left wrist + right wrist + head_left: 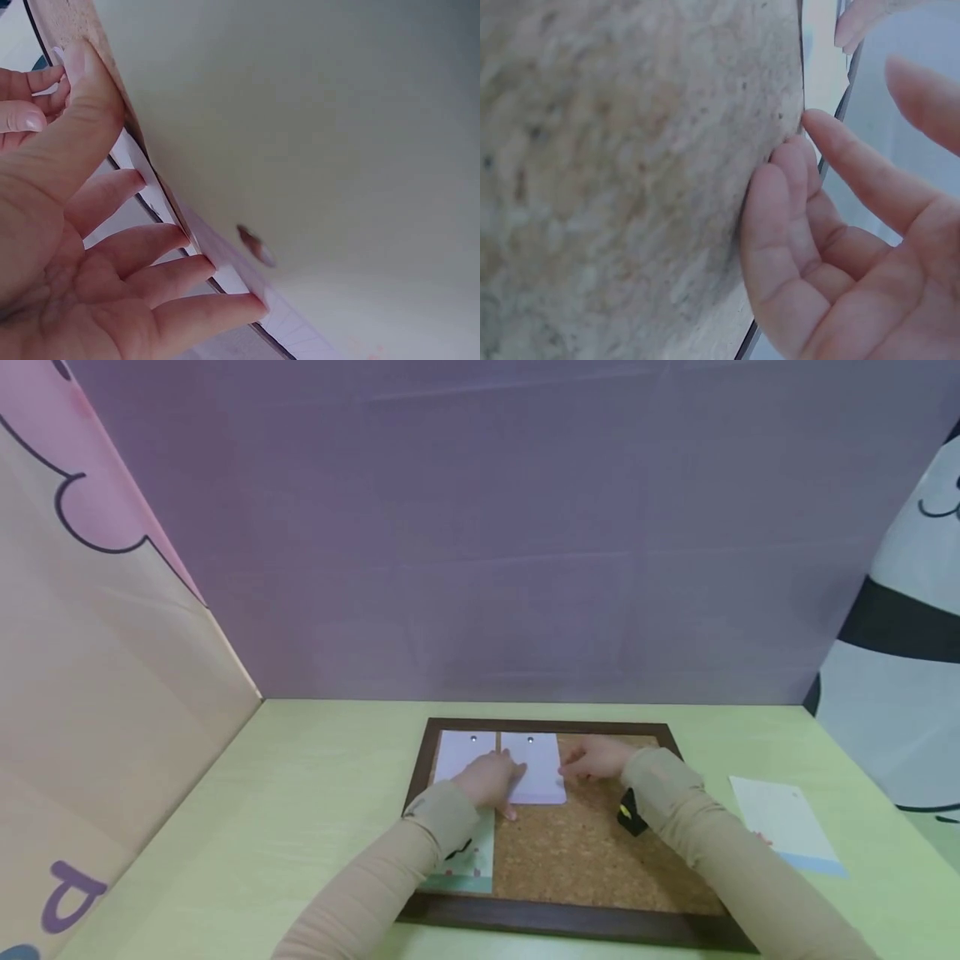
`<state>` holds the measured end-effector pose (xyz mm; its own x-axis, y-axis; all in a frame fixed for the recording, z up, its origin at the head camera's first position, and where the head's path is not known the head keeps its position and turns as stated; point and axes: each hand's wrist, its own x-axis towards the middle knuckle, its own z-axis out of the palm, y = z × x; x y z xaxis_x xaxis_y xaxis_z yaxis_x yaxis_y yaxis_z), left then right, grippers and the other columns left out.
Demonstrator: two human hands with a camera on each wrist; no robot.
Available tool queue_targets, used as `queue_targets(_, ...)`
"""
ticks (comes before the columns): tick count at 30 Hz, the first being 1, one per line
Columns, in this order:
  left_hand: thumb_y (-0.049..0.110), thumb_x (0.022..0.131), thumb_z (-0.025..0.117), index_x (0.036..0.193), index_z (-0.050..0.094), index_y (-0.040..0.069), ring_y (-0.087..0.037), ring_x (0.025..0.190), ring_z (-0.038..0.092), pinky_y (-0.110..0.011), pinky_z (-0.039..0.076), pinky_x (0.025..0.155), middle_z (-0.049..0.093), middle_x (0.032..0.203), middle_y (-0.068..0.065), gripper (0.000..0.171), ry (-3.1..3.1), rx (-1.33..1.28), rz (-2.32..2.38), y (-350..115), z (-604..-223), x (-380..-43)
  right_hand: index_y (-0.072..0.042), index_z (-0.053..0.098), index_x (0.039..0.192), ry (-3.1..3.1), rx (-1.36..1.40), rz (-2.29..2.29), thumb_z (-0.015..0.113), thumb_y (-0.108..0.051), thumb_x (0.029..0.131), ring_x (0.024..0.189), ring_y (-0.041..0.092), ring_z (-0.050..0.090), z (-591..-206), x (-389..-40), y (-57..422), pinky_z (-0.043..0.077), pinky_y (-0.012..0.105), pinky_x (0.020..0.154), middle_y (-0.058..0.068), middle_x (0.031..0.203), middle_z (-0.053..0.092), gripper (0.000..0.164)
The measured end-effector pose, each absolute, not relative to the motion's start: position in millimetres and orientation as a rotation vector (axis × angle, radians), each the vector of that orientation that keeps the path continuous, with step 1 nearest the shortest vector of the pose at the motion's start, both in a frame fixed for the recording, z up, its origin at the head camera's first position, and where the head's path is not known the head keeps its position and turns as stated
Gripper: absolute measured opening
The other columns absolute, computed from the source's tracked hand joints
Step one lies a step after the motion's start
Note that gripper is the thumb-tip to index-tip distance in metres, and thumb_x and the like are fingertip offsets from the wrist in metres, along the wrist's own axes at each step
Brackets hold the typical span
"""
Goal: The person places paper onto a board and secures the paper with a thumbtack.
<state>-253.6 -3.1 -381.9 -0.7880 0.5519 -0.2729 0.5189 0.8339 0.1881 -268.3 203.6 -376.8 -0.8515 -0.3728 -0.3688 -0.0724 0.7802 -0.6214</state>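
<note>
A brown-framed cork board (585, 868) lies on the table. Two white paper sheets are on its upper part, a left one (456, 758) and a right one (540, 781), each with a small round metallic spot near its top. My left hand (489, 778) rests across the facing edges of these sheets, its fingers spread and fairly straight in the left wrist view. At the right sheet's right edge is my right hand (596, 757). Its index finger (855, 161) reaches to the paper's edge, the thumb stands apart, and the other fingers bend against the cork.
A patterned green sheet (472, 868) lies at the board's lower left, partly under the left forearm. Beside the right wrist is a black object with a yellow mark (632, 817). Another sheet with a blue lower edge (783, 818) lies on the table right of the board.
</note>
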Motion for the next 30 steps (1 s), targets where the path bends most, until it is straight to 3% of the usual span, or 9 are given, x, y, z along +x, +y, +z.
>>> queue_targets(8, 0.031, 0.072, 0.079, 0.142, 0.042, 0.011, -0.035, 0.136, 0.036, -0.041, 0.029, 0.113, 0.038, 0.147, -0.019, 0.082, 2.695, 0.850, 0.076, -4.1, -381.3, -254.3, 0.000, 0.066, 0.102, 2.456, -0.354, -0.886, 0.061, -0.021, 0.091, 0.073, 0.011, 0.051, -375.6, -264.0, 208.3, 0.046, 0.025, 0.067, -0.001, 0.077, 0.057, 0.024)
queue_targets(16, 0.031, 0.072, 0.078, 0.143, 0.040, 0.012, -0.035, 0.138, 0.033, -0.041, 0.027, 0.114, 0.035, 0.149, -0.019, 0.082, 2.680, 0.833, 0.090, -3.5, -380.6, -254.0, -0.003, 0.065, 0.109, 2.471, -0.399, -0.797, 0.062, -0.028, 0.091, 0.098, 0.019, 0.061, -374.8, -255.8, 219.1, 0.052, 0.038, 0.085, 0.009, 0.107, 0.066, 0.032)
queue_targets(21, 0.030, 0.072, 0.078, 0.143, 0.041, 0.011, -0.035, 0.137, 0.034, -0.041, 0.028, 0.114, 0.036, 0.148, -0.019, 0.082, 2.682, 0.833, 0.094, -3.5, -379.8, -254.7, -0.005, 0.064, 0.113, 2.444, -0.508, -0.764, 0.059, -0.039, 0.091, 0.091, 0.011, 0.060, -370.1, -250.3, 226.3, 0.053, 0.032, 0.080, 0.004, 0.105, 0.066, 0.041)
queue_targets(30, 0.030, 0.071, 0.079, 0.142, 0.042, 0.010, -0.036, 0.137, 0.035, -0.041, 0.029, 0.113, 0.036, 0.147, -0.020, 0.082, 2.688, 0.842, 0.105, -3.8, -381.6, -253.6, -0.002, 0.063, 0.116, 2.407, -0.487, -0.864, 0.059, -0.026, 0.093, 0.100, 0.017, 0.059, -372.0, -241.4, 231.6, 0.052, 0.035, 0.084, 0.009, 0.113, 0.064, 0.033)
